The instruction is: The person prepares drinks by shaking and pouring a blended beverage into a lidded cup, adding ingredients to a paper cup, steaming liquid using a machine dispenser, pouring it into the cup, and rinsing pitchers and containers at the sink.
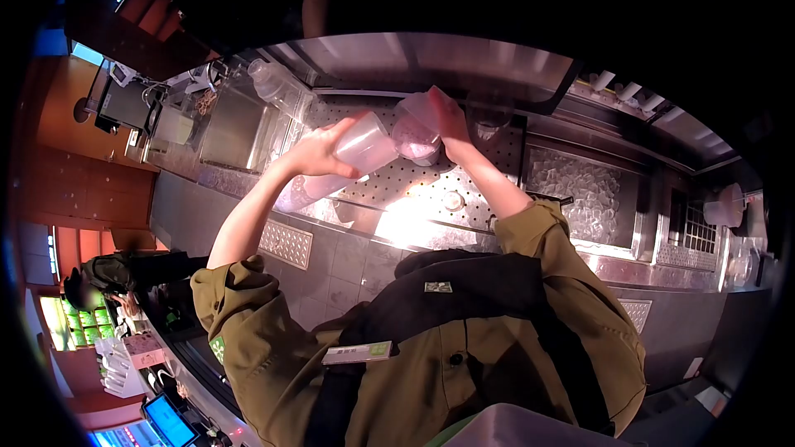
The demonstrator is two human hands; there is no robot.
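My left hand [319, 149] is wrapped round a translucent plastic cup [368, 145], which is tilted with its mouth toward the right. Beside that mouth is a clear container [416, 134] with pale, pinkish contents. My right hand [449, 122] grips this container at its upper right side. Both vessels are over a perforated metal drain tray [397, 186]. Whether anything flows between them I cannot make out. Below my left hand another translucent vessel [302, 190] lies near the counter edge.
A clear bottle-shaped container [281, 87] is at the back left. Right of my hands are a clear round container [490, 112] and a bin of ice cubes [575, 190]. A small round knob [453, 200] sits on the tray. Another person [124, 277] stands at far left.
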